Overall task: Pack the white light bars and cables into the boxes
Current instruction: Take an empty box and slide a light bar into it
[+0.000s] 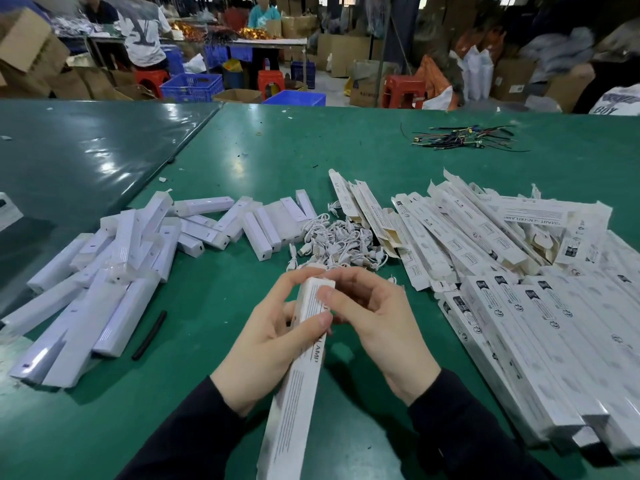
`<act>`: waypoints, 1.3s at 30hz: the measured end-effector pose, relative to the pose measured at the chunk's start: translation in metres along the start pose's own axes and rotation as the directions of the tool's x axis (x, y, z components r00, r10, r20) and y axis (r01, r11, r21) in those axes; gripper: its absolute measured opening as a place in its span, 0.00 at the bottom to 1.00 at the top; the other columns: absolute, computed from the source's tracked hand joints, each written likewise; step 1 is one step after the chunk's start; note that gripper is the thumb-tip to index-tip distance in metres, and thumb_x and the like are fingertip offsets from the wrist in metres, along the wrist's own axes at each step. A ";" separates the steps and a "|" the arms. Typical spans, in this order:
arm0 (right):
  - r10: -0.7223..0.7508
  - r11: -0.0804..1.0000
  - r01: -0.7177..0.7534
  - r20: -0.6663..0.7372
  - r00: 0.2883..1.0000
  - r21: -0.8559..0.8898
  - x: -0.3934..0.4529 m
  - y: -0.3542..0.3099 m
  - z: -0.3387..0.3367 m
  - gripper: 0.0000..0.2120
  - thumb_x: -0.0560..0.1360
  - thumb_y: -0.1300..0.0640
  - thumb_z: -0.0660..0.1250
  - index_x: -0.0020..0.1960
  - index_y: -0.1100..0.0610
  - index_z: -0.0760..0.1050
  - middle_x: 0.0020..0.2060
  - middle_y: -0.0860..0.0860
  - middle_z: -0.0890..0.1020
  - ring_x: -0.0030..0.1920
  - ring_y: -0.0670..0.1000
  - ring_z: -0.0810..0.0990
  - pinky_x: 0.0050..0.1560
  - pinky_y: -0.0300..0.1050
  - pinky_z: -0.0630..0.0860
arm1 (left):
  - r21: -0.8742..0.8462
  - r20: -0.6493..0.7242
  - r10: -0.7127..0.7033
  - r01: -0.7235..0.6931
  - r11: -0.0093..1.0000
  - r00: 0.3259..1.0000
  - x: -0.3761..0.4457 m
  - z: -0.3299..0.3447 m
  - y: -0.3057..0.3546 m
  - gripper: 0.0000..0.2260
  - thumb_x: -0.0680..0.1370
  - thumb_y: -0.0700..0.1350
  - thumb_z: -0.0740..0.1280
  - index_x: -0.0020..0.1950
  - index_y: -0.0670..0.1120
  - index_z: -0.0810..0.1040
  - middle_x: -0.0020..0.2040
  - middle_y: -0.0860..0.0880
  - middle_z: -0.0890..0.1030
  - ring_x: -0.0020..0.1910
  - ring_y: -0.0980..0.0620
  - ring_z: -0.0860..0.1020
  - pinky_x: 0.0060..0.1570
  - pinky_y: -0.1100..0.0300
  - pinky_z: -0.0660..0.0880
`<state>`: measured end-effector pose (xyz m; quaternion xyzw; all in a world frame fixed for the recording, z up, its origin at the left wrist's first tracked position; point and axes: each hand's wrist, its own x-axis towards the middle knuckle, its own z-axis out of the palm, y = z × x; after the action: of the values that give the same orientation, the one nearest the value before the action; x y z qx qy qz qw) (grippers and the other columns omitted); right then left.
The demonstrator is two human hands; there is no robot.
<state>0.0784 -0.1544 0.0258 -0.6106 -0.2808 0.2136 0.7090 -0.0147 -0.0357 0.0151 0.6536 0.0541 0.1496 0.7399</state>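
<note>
A long white printed box [294, 393] stands tilted over the green table [207, 410] in front of me. My left hand [270, 344] grips it around its upper part. My right hand [374, 317] pinches the box's top end, thumb on its face. A heap of white light bars [114, 271] lies at the left. Behind the box's top sits a tangle of white cables [339, 244]. Flat empty boxes [450, 233] are piled at the right, and closed boxes [540, 348] lie side by side nearer me.
A short black tube [149, 335] lies beside the light bars. A bundle of thin coloured wires [460, 137] rests far right on the table. Beyond the table are blue crates [192, 87], red stools, cardboard cartons and seated people.
</note>
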 end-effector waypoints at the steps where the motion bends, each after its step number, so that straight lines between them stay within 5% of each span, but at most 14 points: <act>1: -0.005 0.999 0.005 -0.011 1.000 -0.037 0.000 0.001 0.000 0.04 0.73 0.63 0.73 0.45 0.56 0.82 0.42 0.54 0.85 0.42 0.47 0.81 0.47 0.41 0.79 | -0.007 0.002 -0.024 0.024 1.000 1.000 0.000 0.000 -0.001 0.19 0.74 0.42 0.68 0.64 0.51 0.73 0.34 0.45 0.74 0.30 0.46 0.71 0.25 0.55 0.74; 5: 0.058 0.997 -0.060 -0.053 0.997 -0.043 0.002 0.002 -0.001 0.09 0.69 0.64 0.76 0.42 0.52 0.80 0.33 0.49 0.82 0.36 0.45 0.78 0.41 0.37 0.76 | -0.022 0.065 -0.100 0.102 0.995 0.993 -0.001 0.000 -0.003 0.17 0.72 0.43 0.72 0.57 0.57 0.73 0.36 0.46 0.73 0.28 0.43 0.74 0.24 0.51 0.78; 9: 0.107 0.994 -0.108 -0.084 0.991 -0.013 0.002 -0.002 0.000 0.12 0.67 0.58 0.78 0.46 0.54 0.77 0.36 0.51 0.83 0.35 0.46 0.79 0.38 0.36 0.75 | 0.010 0.096 -0.092 0.091 0.996 0.991 -0.003 0.000 -0.004 0.24 0.67 0.42 0.75 0.58 0.57 0.70 0.39 0.46 0.77 0.28 0.42 0.77 0.25 0.47 0.79; 13: 0.342 0.933 -0.318 -0.141 0.929 0.170 0.007 -0.010 -0.006 0.16 0.76 0.47 0.68 0.52 0.60 0.78 0.37 0.54 0.83 0.34 0.47 0.79 0.33 0.39 0.74 | -0.065 0.183 -0.087 0.100 0.993 0.979 -0.005 0.004 -0.004 0.18 0.72 0.40 0.71 0.56 0.54 0.69 0.43 0.43 0.76 0.27 0.41 0.78 0.27 0.45 0.80; 16: 0.491 0.863 -0.480 -0.035 0.871 0.161 0.007 -0.012 -0.008 0.23 0.78 0.44 0.64 0.54 0.65 0.81 0.37 0.54 0.82 0.33 0.48 0.77 0.36 0.41 0.73 | -0.053 0.217 -0.106 0.120 0.991 0.970 -0.007 0.008 -0.005 0.16 0.73 0.42 0.71 0.55 0.53 0.69 0.43 0.45 0.75 0.27 0.41 0.78 0.26 0.46 0.80; 23: 0.383 0.896 -0.391 0.079 0.920 0.211 0.005 -0.013 -0.009 0.10 0.74 0.57 0.70 0.49 0.62 0.85 0.37 0.55 0.84 0.35 0.48 0.80 0.37 0.39 0.76 | -0.019 0.213 -0.137 0.144 0.989 0.967 -0.007 0.003 -0.003 0.17 0.73 0.47 0.70 0.56 0.58 0.67 0.43 0.43 0.79 0.30 0.37 0.81 0.28 0.45 0.80; 31: 0.303 0.934 -0.313 0.082 0.949 0.170 0.002 -0.010 -0.007 0.08 0.77 0.59 0.68 0.49 0.61 0.85 0.39 0.55 0.85 0.40 0.47 0.82 0.41 0.37 0.77 | -0.041 0.197 -0.104 0.115 0.993 0.975 -0.005 -0.001 -0.008 0.31 0.74 0.45 0.72 0.62 0.75 0.60 0.42 0.39 0.80 0.28 0.37 0.80 0.27 0.45 0.79; 39: 0.298 0.942 -0.311 0.113 0.948 0.124 0.000 -0.009 -0.006 0.09 0.77 0.55 0.68 0.50 0.56 0.86 0.38 0.53 0.85 0.35 0.46 0.80 0.32 0.36 0.74 | 0.002 0.232 -0.123 0.126 0.992 0.965 -0.006 -0.001 -0.011 0.32 0.74 0.48 0.71 0.64 0.76 0.58 0.42 0.40 0.79 0.23 0.44 0.75 0.25 0.52 0.78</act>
<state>0.0820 -0.1598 0.0347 -0.5848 -0.1999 0.3677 0.6949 -0.0186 -0.0374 0.0034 0.6572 0.0074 0.0261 0.7532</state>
